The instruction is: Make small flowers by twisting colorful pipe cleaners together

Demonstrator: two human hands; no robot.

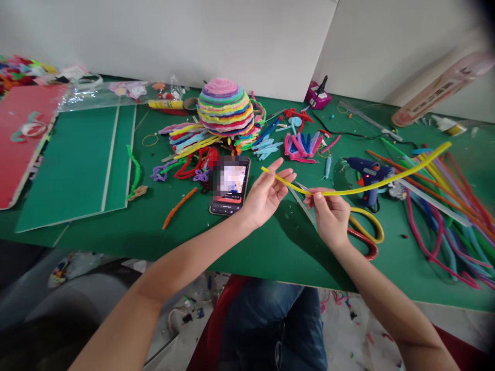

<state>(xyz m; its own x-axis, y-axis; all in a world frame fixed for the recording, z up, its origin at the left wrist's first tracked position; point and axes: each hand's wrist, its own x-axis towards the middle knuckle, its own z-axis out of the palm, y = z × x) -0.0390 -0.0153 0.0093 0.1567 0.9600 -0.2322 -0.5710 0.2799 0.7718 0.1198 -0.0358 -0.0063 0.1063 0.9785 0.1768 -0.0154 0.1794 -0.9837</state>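
A long yellow pipe cleaner stretches between my two hands, its free end curving up to the right. My left hand is palm up, holding it near its left end under the thumb while the other fingers spread loosely. Closer to the middle, my right hand pinches it between thumb and fingers. Beneath the right hand lie scissors with a yellow and a red handle loop, partly hidden by it. A phone with a lit screen lies beside my left hand.
A striped pipe-cleaner dome stands at the back, with coloured pieces around it. To the right are a blue glue gun with a cord and a pile of loose pipe cleaners. A green board and an orange piece lie left.
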